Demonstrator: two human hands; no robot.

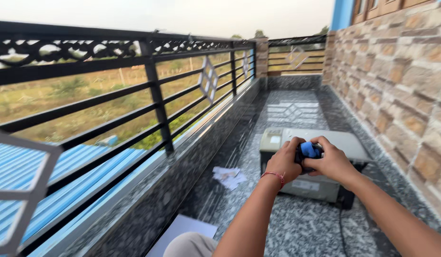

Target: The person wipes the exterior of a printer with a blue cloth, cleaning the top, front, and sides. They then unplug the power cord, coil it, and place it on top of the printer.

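Note:
My left hand point(283, 162) and my right hand point(331, 162) are raised together in front of me, both closed around a small blue and black object point(307, 151). Only its blue top and a dark edge show between my fingers, so its kind is unclear. A red thread band circles my left wrist. Below and beyond my hands a grey box-shaped machine point(346, 141) with a flat lid rests on the granite floor.
A black metal railing point(156, 90) runs along the left above a granite ledge. A stone brick wall point(406, 81) stands on the right. Crumpled white paper point(228, 176) lies on the floor, a white sheet point(182, 231) nearer me. A dark cable point(341, 223) trails from the machine.

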